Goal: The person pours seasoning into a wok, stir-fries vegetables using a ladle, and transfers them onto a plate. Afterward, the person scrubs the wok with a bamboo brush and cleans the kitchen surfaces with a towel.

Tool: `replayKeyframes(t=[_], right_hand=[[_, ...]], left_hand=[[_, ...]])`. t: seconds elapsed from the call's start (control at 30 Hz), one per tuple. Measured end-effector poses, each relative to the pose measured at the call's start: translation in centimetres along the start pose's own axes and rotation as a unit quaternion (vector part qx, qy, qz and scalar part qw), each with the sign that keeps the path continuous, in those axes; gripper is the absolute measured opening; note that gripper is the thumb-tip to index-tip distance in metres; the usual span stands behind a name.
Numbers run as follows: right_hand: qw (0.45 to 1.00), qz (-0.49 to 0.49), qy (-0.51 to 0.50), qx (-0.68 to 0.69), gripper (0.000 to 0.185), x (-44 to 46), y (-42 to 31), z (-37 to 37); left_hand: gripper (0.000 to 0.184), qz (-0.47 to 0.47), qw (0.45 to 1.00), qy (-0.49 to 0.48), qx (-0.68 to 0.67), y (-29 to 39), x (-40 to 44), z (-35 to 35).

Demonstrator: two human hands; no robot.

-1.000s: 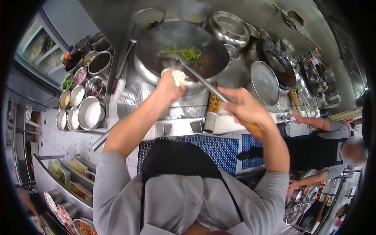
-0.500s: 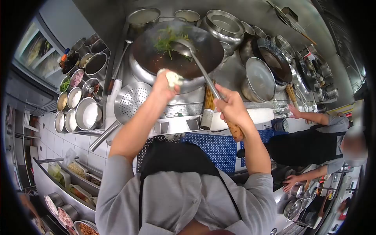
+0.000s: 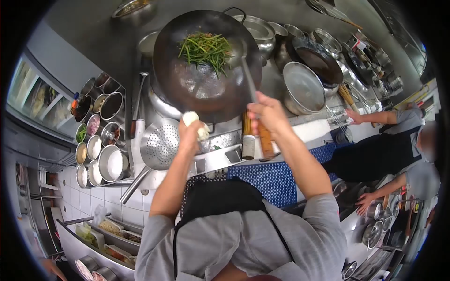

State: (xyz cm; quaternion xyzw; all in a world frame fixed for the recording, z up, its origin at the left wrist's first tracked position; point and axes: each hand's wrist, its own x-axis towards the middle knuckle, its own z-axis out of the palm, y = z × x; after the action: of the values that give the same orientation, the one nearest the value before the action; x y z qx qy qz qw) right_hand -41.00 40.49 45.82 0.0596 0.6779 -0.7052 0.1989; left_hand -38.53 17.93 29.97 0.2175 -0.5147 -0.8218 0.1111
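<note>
One heap of green stalks [image 3: 204, 50] lies in one dark wok [image 3: 187, 100], toward its far side and beyond both hands. The wok has two loop handles, one at the far rim and one at the near rim.

One ladle [image 3: 249, 80] reaches in from the right, its blurred bowl just beside the stalks. The right hand [image 3: 271, 114] is wrapped around its handle, near the wok's near right edge, with the stalks ahead and to the left.

The left hand [image 3: 189, 136] pinches one white cloth [image 3: 193, 122] at the wok's near left rim, the stalks straight ahead of it; whether it also grips the rim, I cannot tell.

One strainer [image 3: 160, 144] lies beside the left forearm. Two brushes show: a near brush [image 3: 249, 140] between the hands, and a far brush [image 3: 347, 97] past one grey basin [image 3: 303, 89]. At left, four small tubs [image 3: 93, 147] of pale contents stand around one larger pot [image 3: 112, 161]. One co-worker [image 3: 375, 157] is at the right, both hands apart from the wok.
</note>
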Motion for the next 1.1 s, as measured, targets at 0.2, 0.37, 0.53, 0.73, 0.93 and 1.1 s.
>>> replayKeyframes(t=[0.2, 0.37, 0.53, 0.73, 0.93, 1.1], right_hand=[[0.876, 0.213, -0.173, 0.397, 0.024, -3.9, 2.5, -1.0], [0.891, 0.186, -0.203, 0.362, 0.02, -6.2, 4.5, -3.3], [0.918, 0.201, -0.158, 0.303, 0.023, -4.7, 7.7, -2.4], [0.922, 0.174, -0.166, 0.305, 0.03, -4.7, 10.2, 0.2], [0.937, 0.115, -0.113, 0.309, 0.03, -7.6, 12.7, 3.3], [0.924, 0.042, -0.091, 0.37, 0.037, -15.0, 17.0, 6.8]], left_hand=[[0.014, -0.216, 0.972, -0.054, -0.073, 4.3, 0.5, -1.4], [0.014, -0.254, 0.959, -0.075, -0.101, 2.4, -1.9, -2.3], [0.021, -0.284, 0.957, -0.038, -0.037, 2.4, -3.4, -2.8], [0.019, -0.31, 0.945, -0.091, -0.046, 4.7, -4.6, -1.6], [0.012, -0.27, 0.957, -0.1, -0.025, 3.0, -1.7, -4.5], [0.008, -0.273, 0.944, -0.183, -0.018, 5.2, -4.5, -9.2]])
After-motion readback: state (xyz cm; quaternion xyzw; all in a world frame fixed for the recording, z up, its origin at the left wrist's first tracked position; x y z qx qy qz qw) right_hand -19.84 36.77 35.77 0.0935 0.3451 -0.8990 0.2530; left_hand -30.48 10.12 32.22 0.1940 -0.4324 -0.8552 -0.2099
